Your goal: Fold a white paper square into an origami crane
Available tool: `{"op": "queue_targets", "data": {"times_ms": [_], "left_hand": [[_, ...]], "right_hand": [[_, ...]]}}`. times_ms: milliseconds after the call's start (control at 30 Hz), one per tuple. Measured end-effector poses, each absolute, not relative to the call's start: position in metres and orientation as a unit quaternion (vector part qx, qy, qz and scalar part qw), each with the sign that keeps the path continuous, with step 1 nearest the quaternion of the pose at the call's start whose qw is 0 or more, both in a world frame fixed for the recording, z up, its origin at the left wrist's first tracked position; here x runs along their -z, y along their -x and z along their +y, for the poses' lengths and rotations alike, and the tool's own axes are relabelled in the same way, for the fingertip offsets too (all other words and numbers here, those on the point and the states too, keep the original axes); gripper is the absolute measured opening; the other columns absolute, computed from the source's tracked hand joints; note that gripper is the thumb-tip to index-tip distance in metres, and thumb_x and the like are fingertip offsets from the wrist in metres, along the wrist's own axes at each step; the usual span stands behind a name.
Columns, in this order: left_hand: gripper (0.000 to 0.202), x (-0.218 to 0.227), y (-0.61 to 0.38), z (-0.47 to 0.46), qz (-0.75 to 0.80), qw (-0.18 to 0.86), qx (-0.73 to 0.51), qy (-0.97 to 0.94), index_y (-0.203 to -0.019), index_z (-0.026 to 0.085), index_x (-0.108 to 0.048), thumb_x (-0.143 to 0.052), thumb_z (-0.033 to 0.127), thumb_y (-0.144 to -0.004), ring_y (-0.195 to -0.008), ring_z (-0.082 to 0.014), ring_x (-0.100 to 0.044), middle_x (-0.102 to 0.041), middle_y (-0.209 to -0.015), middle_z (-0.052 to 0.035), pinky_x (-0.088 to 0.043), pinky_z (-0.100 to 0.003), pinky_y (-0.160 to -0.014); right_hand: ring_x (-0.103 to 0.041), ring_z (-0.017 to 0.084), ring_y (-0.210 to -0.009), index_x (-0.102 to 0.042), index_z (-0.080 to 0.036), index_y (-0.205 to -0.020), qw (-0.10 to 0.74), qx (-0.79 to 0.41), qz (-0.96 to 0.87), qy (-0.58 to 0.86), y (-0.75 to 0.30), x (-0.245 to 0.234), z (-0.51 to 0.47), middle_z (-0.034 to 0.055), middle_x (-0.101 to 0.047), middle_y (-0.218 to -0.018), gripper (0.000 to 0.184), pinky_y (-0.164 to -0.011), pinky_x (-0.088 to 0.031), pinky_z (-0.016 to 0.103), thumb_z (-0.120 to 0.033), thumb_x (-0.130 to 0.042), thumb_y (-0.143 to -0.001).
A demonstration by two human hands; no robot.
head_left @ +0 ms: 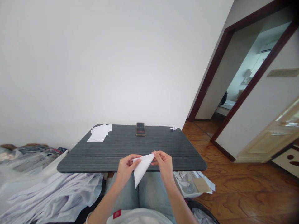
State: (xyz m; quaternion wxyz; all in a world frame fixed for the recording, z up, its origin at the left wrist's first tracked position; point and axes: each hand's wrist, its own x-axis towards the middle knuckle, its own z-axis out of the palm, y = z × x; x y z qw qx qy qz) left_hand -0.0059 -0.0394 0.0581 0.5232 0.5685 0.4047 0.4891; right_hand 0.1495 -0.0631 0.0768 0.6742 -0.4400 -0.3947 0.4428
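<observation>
A sheet of white paper (143,168), folded into a triangle, is held up between my two hands over the table's near edge. My left hand (127,168) pinches its left corner between thumb and fingers. At the upper right corner, my right hand (163,163) grips the paper with thumb and index finger. One point of the triangle hangs down toward my lap. The dark wood-grain table (121,149) lies beneath and beyond my hands.
White paper sheets (99,133) lie at the table's back left. A phone (140,129) leans upright at the back middle, and a small folded paper piece (173,128) sits back right. White cloth (58,196) is piled at left; a white bin (187,185) stands below right.
</observation>
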Motion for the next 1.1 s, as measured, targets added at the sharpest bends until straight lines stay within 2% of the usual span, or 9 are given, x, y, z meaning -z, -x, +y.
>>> {"op": "queue_targets", "data": {"times_ms": [267,567,867,1100], "left_hand": [[0.027,-0.0567,0.0099,-0.0382,0.410,0.502,-0.500,-0.575,-0.082,0.011,-0.066,-0.064,0.032,-0.065,-0.048,-0.0107,-0.051,-0.064,-0.060,-0.0031,-0.033,-0.018,-0.044],[0.023,-0.0611,0.0086,-0.0404,0.407,0.487,-0.504,-0.585,-0.079,0.011,-0.066,-0.065,0.030,-0.065,-0.048,-0.0095,-0.049,-0.064,-0.061,-0.0032,-0.032,-0.018,-0.044],[0.026,-0.0619,0.0076,-0.0423,0.409,0.497,-0.506,-0.574,-0.079,0.011,-0.066,-0.065,0.032,-0.064,-0.048,-0.0104,-0.050,-0.064,-0.059,-0.0031,-0.033,-0.018,-0.044],[0.023,-0.0637,0.0058,-0.0434,0.410,0.476,-0.515,-0.584,-0.078,0.012,-0.067,-0.065,0.031,-0.065,-0.049,-0.0109,-0.050,-0.064,-0.060,-0.0029,-0.033,-0.019,-0.044]], "right_hand": [[-0.062,0.013,-0.051,-0.064,-0.012,-0.070,0.673,-0.446,-0.388,0.445,-0.1583,-0.0775,-0.0613,0.0037,-0.065,-0.059,0.028,-0.040,-0.050,0.019,-0.040,-0.060,-0.071],[-0.058,0.011,-0.050,-0.060,-0.013,-0.062,0.663,-0.401,-0.436,0.458,-0.1572,-0.0785,-0.0635,-0.0002,-0.060,-0.053,0.023,-0.042,-0.050,0.018,-0.034,-0.061,-0.071],[-0.060,0.013,-0.052,-0.061,-0.013,-0.072,0.676,-0.366,-0.437,0.467,-0.1558,-0.0795,-0.0661,0.0014,-0.062,-0.059,0.025,-0.043,-0.051,0.021,-0.037,-0.055,-0.075],[-0.057,0.012,-0.048,-0.061,-0.014,-0.063,0.644,-0.380,-0.460,0.479,-0.1505,-0.0801,-0.0671,-0.0003,-0.061,-0.052,0.022,-0.041,-0.050,0.021,-0.035,-0.063,-0.069]]}}
